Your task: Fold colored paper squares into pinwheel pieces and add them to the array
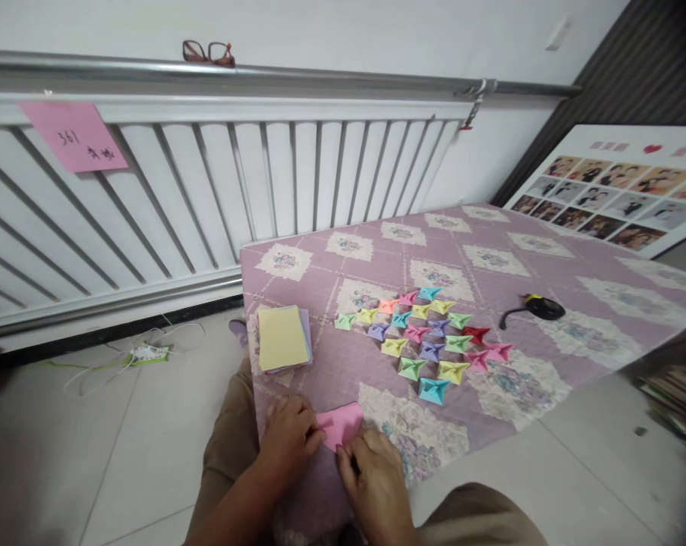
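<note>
A folded pink paper [343, 425] lies on the patterned tablecloth near the table's front edge. My left hand [291, 434] pinches its left end between thumb and fingers. At the paper's lower right, my right hand [374, 466] grips the edge with thumb and curled fingers. Beyond my left hand sits a stack of square coloured paper [284, 338], yellow on top. Several small folded paper pieces [416, 334] in many colours stand in slanting rows to the right of the stack.
A black object with a curved stem [542, 307] rests on the table's right part. Behind the table are a white radiator [303, 167] and a pipe carrying glasses [209, 53]. A photo board [616, 189] leans at the right. A power strip [149, 353] lies on the floor.
</note>
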`<state>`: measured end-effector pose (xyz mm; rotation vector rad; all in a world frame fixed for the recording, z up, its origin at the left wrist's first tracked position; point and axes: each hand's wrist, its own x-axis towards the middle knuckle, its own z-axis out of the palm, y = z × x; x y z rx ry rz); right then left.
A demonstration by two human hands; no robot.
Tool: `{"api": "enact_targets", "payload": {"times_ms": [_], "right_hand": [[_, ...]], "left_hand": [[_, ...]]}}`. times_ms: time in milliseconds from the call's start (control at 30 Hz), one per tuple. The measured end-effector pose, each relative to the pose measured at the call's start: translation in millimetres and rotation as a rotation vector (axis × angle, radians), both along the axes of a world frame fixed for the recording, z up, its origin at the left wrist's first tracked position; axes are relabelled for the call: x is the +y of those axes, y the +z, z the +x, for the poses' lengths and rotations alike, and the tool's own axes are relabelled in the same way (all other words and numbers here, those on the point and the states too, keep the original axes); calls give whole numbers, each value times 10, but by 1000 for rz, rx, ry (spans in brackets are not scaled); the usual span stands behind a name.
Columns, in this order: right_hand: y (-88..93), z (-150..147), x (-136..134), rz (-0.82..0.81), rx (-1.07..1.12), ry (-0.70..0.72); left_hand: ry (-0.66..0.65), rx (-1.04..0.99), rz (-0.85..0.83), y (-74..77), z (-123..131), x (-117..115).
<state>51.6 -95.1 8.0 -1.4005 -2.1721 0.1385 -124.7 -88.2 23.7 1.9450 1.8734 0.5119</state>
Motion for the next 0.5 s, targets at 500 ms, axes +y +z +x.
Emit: {"api": "enact_targets", "payload": {"times_ms": [500], "right_hand": [[-69, 8, 7, -24, -68, -31]], "left_hand": [[-18, 77, -62, 42, 6, 92]]}}
